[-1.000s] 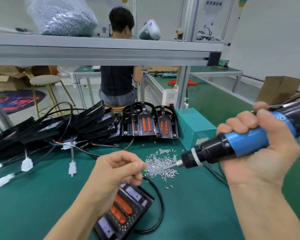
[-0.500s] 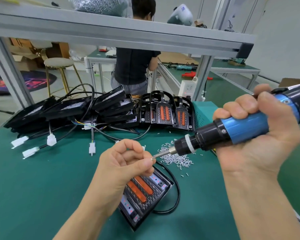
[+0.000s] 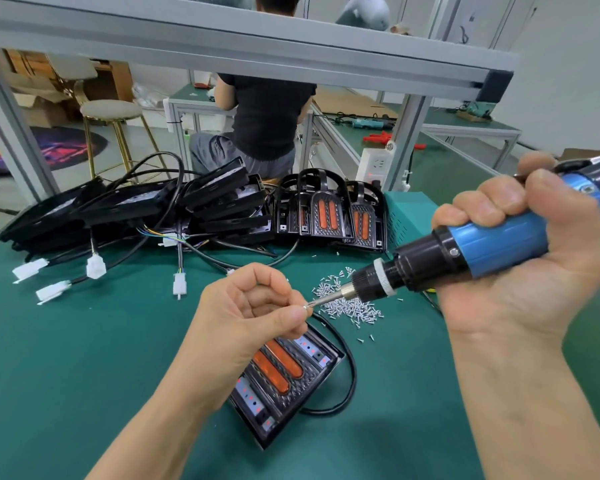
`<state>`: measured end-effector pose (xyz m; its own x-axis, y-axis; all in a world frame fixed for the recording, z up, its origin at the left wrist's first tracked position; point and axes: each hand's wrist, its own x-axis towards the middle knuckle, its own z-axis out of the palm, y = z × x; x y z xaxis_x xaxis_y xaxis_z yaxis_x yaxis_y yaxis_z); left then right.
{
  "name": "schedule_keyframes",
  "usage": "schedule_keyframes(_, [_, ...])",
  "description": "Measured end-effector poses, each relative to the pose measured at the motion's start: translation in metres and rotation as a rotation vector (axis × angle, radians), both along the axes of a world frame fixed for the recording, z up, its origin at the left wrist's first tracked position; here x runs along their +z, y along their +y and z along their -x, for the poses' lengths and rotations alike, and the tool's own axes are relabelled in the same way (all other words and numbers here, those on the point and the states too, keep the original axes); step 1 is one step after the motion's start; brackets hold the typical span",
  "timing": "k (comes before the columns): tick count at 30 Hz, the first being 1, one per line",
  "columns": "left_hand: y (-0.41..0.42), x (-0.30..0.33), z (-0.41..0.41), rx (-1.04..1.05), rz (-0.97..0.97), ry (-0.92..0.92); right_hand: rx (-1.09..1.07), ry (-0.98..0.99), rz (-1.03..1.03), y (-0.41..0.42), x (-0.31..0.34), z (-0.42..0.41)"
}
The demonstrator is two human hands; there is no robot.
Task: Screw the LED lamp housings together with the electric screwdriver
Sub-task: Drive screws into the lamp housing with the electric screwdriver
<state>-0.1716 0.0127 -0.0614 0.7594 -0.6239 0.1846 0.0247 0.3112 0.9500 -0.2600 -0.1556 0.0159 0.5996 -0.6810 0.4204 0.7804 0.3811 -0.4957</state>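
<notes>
My right hand (image 3: 520, 258) grips the blue and black electric screwdriver (image 3: 482, 247), its bit pointing left and slightly down. My left hand (image 3: 253, 317) pinches a small silver screw (image 3: 305, 306) between thumb and forefinger, right at the bit's tip. Below both hands a black LED lamp housing (image 3: 284, 379) with two orange strips lies flat on the green mat, partly hidden by my left hand. A black cable (image 3: 347, 375) loops from it. A pile of loose screws (image 3: 347, 303) lies just behind the bit.
A heap of black housings (image 3: 174, 209) with cables and white connectors (image 3: 179, 284) fills the back left. Upright housings (image 3: 326, 213) stand at the back centre beside a teal box (image 3: 409, 209). A person in a black shirt (image 3: 267, 116) sits beyond the metal frame (image 3: 257, 46).
My left hand lifted a screw from the pile up to the bit's tip. The screwdriver swung a little toward it, and my view tilted downward.
</notes>
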Motion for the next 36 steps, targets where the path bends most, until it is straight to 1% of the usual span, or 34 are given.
schedule_keyframes(11, [-0.003,0.000,0.002,0.014,-0.031,-0.054,0.002,-0.002,0.024,-0.002,-0.006,-0.003])
schedule_keyframes(15, [-0.004,0.002,0.001,0.061,-0.150,-0.285,-0.014,-0.015,0.072,0.000,-0.010,-0.006])
schedule_keyframes(16, [-0.006,0.001,0.000,0.074,-0.171,-0.320,-0.031,-0.012,0.066,0.000,-0.012,-0.006])
schedule_keyframes(18, [-0.007,-0.002,-0.002,0.095,-0.189,-0.322,-0.064,-0.009,0.034,0.000,-0.017,-0.008])
schedule_keyframes(23, [-0.010,-0.010,-0.003,0.104,-0.179,-0.214,-0.118,0.017,-0.019,0.001,-0.028,-0.010])
schedule_keyframes(25, [-0.005,-0.011,-0.005,0.113,-0.214,-0.282,-0.115,0.015,-0.033,0.000,-0.031,-0.011])
schedule_keyframes(26, [0.001,-0.014,-0.009,0.169,-0.257,-0.334,-0.114,0.014,-0.037,-0.001,-0.031,-0.012])
schedule_keyframes(27, [0.008,-0.017,-0.016,0.276,-0.304,-0.364,-0.116,0.014,-0.036,-0.002,-0.032,-0.013])
schedule_keyframes(29, [0.027,-0.029,-0.036,0.550,-0.427,-0.328,-0.122,0.015,-0.020,-0.005,-0.032,-0.015])
schedule_keyframes(30, [0.035,-0.037,-0.047,0.633,-0.555,-0.273,-0.122,0.017,-0.008,-0.005,-0.034,-0.017])
schedule_keyframes(31, [0.041,-0.046,-0.055,0.645,-0.739,-0.217,-0.119,0.021,0.004,-0.005,-0.036,-0.020])
schedule_keyframes(32, [0.044,-0.056,-0.060,0.603,-0.932,-0.190,-0.111,0.026,0.018,-0.004,-0.038,-0.023])
schedule_keyframes(33, [0.045,-0.064,-0.062,0.536,-1.080,-0.186,-0.106,0.035,0.031,-0.003,-0.041,-0.028])
schedule_keyframes(34, [0.043,-0.070,-0.063,0.478,-1.166,-0.192,-0.103,0.047,0.047,-0.002,-0.043,-0.033])
schedule_keyframes(35, [0.041,-0.070,-0.064,0.437,-1.196,-0.182,-0.101,0.060,0.064,0.000,-0.046,-0.038])
schedule_keyframes(36, [0.038,-0.068,-0.064,0.406,-1.186,-0.151,-0.097,0.071,0.084,0.003,-0.049,-0.044])
